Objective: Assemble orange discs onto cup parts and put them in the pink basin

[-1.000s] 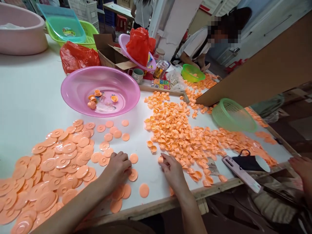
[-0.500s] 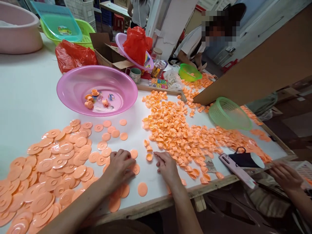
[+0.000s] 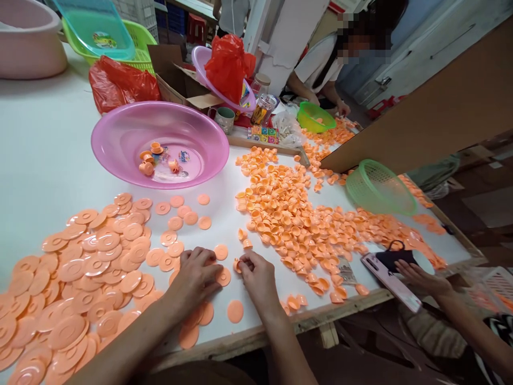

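My right hand (image 3: 258,278) pinches a small orange toy cup (image 3: 236,265) between thumb and fingertips, just above the white table. To its left, my left hand (image 3: 196,275) rests low with fingers curved, its thumb and forefinger at the edge of a small orange saucer (image 3: 224,277). Another flat disc (image 3: 235,311) lies below, between my wrists. Many orange saucers (image 3: 96,262) spread out left of my left hand. A heap of orange cups (image 3: 288,203) lies beyond my right hand, with a loose cup (image 3: 247,243) near its edge.
A pink basin (image 3: 160,115) holding several cup-and-saucer pieces stands ahead. A green basket (image 3: 379,187), a phone (image 3: 390,280) and a dark mug (image 3: 396,260) are at right. Another person's hand (image 3: 425,278) reaches near the mug. A second person works behind a cardboard panel (image 3: 425,101).
My right hand has picked up a cup from beside the heap and drawn it left, towards my left hand. My left hand stays in place. The other person's hand has moved onto the mug area.
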The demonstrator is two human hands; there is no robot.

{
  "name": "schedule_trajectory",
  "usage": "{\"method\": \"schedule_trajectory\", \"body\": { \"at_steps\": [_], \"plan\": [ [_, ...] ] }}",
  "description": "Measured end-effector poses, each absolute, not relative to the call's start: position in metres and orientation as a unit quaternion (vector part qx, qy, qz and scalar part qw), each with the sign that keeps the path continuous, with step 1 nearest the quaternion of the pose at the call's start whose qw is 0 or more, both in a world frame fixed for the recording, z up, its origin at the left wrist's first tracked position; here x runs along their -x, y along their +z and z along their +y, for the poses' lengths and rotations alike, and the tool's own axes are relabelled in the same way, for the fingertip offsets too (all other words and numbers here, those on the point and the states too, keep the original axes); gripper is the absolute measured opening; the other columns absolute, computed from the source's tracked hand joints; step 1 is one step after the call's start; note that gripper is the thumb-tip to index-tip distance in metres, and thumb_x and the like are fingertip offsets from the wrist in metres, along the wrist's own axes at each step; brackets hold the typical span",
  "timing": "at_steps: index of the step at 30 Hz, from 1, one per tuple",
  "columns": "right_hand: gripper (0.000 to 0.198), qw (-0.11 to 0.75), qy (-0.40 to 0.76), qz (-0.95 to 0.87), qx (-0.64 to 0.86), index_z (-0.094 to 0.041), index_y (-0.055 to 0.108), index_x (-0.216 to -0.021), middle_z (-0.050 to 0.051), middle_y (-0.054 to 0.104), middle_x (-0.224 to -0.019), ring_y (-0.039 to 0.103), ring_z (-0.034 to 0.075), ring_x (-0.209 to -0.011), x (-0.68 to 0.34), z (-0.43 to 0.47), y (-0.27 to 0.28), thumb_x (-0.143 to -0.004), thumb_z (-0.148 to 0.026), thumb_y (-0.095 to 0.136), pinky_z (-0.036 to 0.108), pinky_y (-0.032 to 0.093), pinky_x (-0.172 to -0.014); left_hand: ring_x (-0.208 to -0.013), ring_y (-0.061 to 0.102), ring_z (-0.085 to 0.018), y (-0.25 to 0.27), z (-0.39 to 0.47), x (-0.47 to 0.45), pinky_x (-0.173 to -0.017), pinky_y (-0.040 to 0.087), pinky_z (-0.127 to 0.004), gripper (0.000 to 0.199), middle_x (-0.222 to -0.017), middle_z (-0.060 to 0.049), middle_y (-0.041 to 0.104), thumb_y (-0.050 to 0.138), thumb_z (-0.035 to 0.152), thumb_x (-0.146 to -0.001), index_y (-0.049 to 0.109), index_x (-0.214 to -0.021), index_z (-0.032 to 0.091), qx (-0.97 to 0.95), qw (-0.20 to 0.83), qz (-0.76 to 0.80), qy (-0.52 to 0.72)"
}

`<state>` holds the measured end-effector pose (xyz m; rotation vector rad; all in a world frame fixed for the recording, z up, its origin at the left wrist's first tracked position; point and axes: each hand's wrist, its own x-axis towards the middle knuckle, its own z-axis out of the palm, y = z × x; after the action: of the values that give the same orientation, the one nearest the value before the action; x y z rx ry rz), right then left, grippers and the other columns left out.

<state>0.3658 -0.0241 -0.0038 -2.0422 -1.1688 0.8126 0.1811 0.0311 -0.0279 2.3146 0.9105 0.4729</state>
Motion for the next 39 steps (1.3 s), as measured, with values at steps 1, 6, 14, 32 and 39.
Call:
{"method": "schedule_trajectory", "body": {
  "at_steps": [1, 6, 14, 32, 39],
  "plan": [
    [0.008, 0.324, 0.352, -0.411, 0.776, -0.02, 0.06, -0.071, -0.001, 0.059, -0.061, 0.055, 0.014, -0.052, -0.364, -0.025, -0.004, -0.077, -0.024, 0.056, 0.024, 0.045, -0.048, -0.101, 0.049, -0.023, -0.028, 0.031, -0.181, -0.082, 0.026, -0.039, 0.015, -0.111, -0.005, 0.062, 0.07, 0.023, -0.081, 0.071, -0.095, 0.028, -0.871, 0.304, 0.344, 0.177],
    [0.01, 0.326, 0.458, -0.336, 0.756, -0.021, 0.053, -0.066, -0.007, 0.049, -0.044, 0.045, 0.011, -0.036, -0.345, -0.03, -0.006, -0.074, -0.026, 0.057, 0.019, 0.034, -0.033, -0.104, 0.05, -0.024, -0.032, 0.03, -0.183, -0.084, 0.028, -0.041, 0.016, -0.113, -0.006, 0.063, 0.071, 0.025, -0.081, 0.072, -0.097, 0.029, -0.864, 0.307, 0.353, 0.187],
    [0.015, 0.307, 0.395, -0.422, 0.756, -0.022, 0.048, -0.061, -0.006, 0.05, -0.044, 0.047, 0.012, -0.04, -0.338, -0.027, -0.005, -0.076, -0.022, 0.053, 0.021, 0.034, -0.041, -0.098, 0.056, -0.023, -0.015, 0.036, -0.186, -0.082, 0.035, -0.038, 0.013, -0.103, -0.005, 0.067, 0.065, 0.024, -0.082, 0.072, -0.093, 0.026, -0.832, 0.369, 0.379, 0.168],
    [0.022, 0.36, 0.397, -0.411, 0.738, -0.022, 0.05, -0.065, -0.002, 0.055, -0.05, 0.051, 0.013, -0.044, -0.33, -0.036, -0.016, -0.082, -0.034, 0.054, 0.022, 0.039, -0.041, -0.069, 0.061, -0.017, -0.014, 0.017, -0.212, -0.058, 0.036, -0.025, 0.015, -0.076, -0.004, 0.068, 0.047, 0.013, -0.082, 0.061, -0.087, 0.018, -0.727, 0.474, 0.488, 0.094],
    [0.03, 0.372, 0.336, -0.444, 0.743, -0.016, 0.069, -0.088, 0.005, 0.066, -0.073, 0.057, 0.015, -0.053, -0.377, -0.02, 0.004, -0.08, -0.042, 0.057, 0.027, 0.048, -0.048, -0.047, 0.058, -0.011, 0.049, 0.086, -0.172, -0.049, 0.043, -0.022, 0.022, -0.06, 0.003, 0.061, 0.047, 0.013, -0.081, 0.062, -0.096, 0.018, -0.667, 0.478, 0.531, 0.211]
  ]
}}
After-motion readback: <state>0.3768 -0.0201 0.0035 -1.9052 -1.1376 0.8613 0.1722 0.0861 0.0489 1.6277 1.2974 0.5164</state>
